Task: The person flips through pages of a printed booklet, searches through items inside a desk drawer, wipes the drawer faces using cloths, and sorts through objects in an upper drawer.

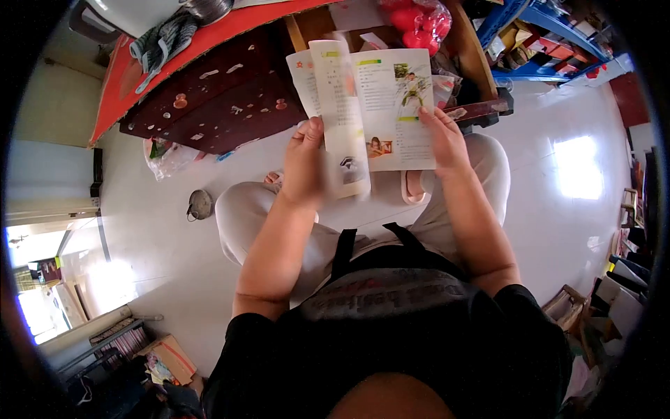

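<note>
We've got pale trousers nearest, knees apart facing the dark red-brown wooden cabinet, our landmark. Thin softcover booklet, white pages with green bands and photos, is held open over the lap, just on our side of the cabinet. Left hand, a bit blurred, closed on its left part, thumb in front; an upright leaf there is blurred and curling. Right hand pinches the right edge, thumb on the page, fingers mostly hidden behind. We'd call it light and floppy; leaves probably slick, easily creased or torn, so best held low on both outer edges or at the spine, several leaves together. Beyond it, the cabinet's open wooden drawer holds red items in clear plastic. Round grey metal dish on floor, left of cabinet's near side; blue metal shelving right of cabinet, farther off.
</note>
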The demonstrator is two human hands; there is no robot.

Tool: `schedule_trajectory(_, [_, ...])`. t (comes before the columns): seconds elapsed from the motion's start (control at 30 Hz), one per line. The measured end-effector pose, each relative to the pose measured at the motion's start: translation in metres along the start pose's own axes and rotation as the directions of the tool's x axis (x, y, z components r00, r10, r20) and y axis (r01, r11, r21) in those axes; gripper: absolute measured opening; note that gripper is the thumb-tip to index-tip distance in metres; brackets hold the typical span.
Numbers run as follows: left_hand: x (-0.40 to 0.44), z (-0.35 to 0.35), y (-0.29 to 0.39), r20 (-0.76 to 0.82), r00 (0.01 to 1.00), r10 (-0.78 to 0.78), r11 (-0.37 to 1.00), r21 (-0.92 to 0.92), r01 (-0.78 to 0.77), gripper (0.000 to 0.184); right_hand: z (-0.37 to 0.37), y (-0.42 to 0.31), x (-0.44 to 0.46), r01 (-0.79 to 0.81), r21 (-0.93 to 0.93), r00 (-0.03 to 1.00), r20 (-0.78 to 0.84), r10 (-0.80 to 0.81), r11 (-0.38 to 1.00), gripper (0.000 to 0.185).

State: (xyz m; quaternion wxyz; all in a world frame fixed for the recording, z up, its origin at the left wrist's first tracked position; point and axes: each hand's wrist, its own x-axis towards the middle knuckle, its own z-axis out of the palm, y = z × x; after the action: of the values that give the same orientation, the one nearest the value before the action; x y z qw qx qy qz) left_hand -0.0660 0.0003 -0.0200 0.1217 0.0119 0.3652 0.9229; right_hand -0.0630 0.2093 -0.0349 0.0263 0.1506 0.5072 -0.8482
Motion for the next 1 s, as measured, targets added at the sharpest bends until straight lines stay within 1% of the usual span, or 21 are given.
schedule_trajectory(0.07, [0.000, 0.009, 0.000, -0.026, 0.993, -0.113, 0.993, -0.034, 0.112, 0.033, -0.003, 0.002, 0.001, 0.018, 0.008, 1.000, 0.014, -0.018, 1.000, 0.022])
schedule_trajectory(0.1, [0.000, 0.013, 0.002, -0.048, 0.991, -0.125, 0.992, -0.038, 0.124, 0.034, -0.005, 0.004, 0.002, 0.019, 0.094, 0.996, 0.091, -0.027, 0.995, 0.022])
schedule_trajectory(0.13, [0.000, 0.016, 0.003, -0.082, 0.993, -0.084, 0.995, -0.060, 0.079, 0.036, -0.006, 0.004, 0.002, 0.011, 0.179, 0.985, 0.167, -0.041, 0.984, 0.023])
schedule_trajectory(0.2, [0.003, 0.000, 0.003, -0.070, 0.989, -0.128, 0.990, -0.071, 0.123, 0.037, -0.005, 0.002, -0.001, 0.006, 0.181, 0.987, 0.157, -0.035, 0.984, 0.023])
schedule_trajectory(0.23, [0.004, -0.006, 0.001, -0.042, 0.987, -0.152, 0.978, -0.150, 0.144, 0.041, -0.004, 0.001, -0.001, -0.001, 0.175, 0.995, 0.102, -0.018, 0.985, 0.024])
schedule_trajectory(0.27, [0.004, -0.012, 0.000, -0.041, 0.988, -0.152, 0.978, -0.154, 0.144, 0.041, -0.003, 0.001, -0.002, -0.008, 0.169, 0.999, 0.047, 0.000, 0.986, 0.024])
schedule_trajectory(0.3, [0.004, -0.012, 0.001, -0.042, 0.987, -0.158, 0.965, -0.220, 0.145, 0.043, -0.002, 0.001, -0.003, -0.009, 0.203, 0.998, 0.067, -0.005, 0.979, 0.024])
schedule_trajectory(0.33, [0.003, -0.012, 0.002, -0.043, 0.985, -0.165, 0.947, -0.285, 0.146, 0.046, -0.003, 0.001, -0.002, -0.008, 0.199, 0.998, 0.066, -0.005, 0.980, 0.024])
schedule_trajectory(0.37, [0.002, -0.010, 0.005, -0.077, 0.984, -0.164, 0.951, -0.279, 0.137, 0.051, -0.005, 0.001, -0.001, -0.016, 0.191, 1.000, 0.029, 0.011, 0.981, 0.026])
schedule_trajectory(0.47, [-0.003, -0.011, 0.011, -0.067, 0.982, -0.174, 0.946, -0.288, 0.148, 0.055, 0.000, -0.003, -0.002, -0.037, 0.193, 0.998, -0.050, 0.047, 0.981, 0.031])
schedule_trajectory(0.5, [-0.004, -0.008, 0.013, -0.061, 0.985, -0.159, 0.960, -0.241, 0.140, 0.058, 0.002, -0.005, -0.002, -0.044, 0.206, 0.994, -0.088, 0.063, 0.978, 0.035])
schedule_trajectory(0.53, [-0.004, -0.009, 0.014, -0.055, 0.985, -0.164, 0.958, -0.246, 0.146, 0.058, 0.001, -0.004, 0.001, -0.039, 0.201, 0.994, -0.095, 0.059, 0.979, 0.035])
schedule_trajectory(0.6, [-0.004, -0.010, 0.015, -0.087, 0.986, -0.142, 0.968, -0.221, 0.120, 0.059, -0.006, 0.003, 0.007, -0.024, 0.265, 0.997, -0.068, 0.043, 0.964, 0.041])
schedule_trajectory(0.67, [-0.005, -0.011, 0.016, -0.107, 0.985, -0.135, 0.969, -0.223, 0.109, 0.058, -0.012, 0.005, 0.007, -0.009, 0.227, 0.998, -0.061, 0.024, 0.974, 0.040])
schedule_trajectory(0.73, [-0.004, -0.016, 0.017, -0.065, 0.990, -0.126, 0.979, -0.168, 0.113, 0.057, -0.011, 0.003, 0.006, -0.044, 0.068, 0.991, -0.126, 0.052, 0.997, 0.038])
schedule_trajectory(0.77, [-0.005, -0.017, 0.018, -0.086, 0.986, -0.140, 0.968, -0.223, 0.118, 0.051, -0.008, 0.002, 0.004, -0.047, 0.153, 0.993, -0.097, 0.062, 0.987, 0.037])
schedule_trajectory(0.9, [-0.004, -0.026, 0.016, -0.113, 0.988, -0.105, 0.977, -0.195, 0.082, 0.051, 0.003, -0.006, -0.005, -0.041, 0.178, 0.995, -0.087, 0.058, 0.983, 0.037])
schedule_trajectory(0.97, [-0.005, -0.031, 0.016, 0.018, 0.997, -0.076, 0.913, -0.400, 0.076, 0.052, -0.001, -0.005, -0.003, -0.051, 0.175, 0.997, -0.050, 0.060, 0.983, 0.036])
schedule_trajectory(1.0, [-0.008, -0.025, 0.015, 0.020, 0.998, -0.067, 0.913, -0.402, 0.070, 0.052, -0.003, -0.004, -0.001, -0.062, 0.175, 0.998, -0.018, 0.066, 0.983, 0.035])
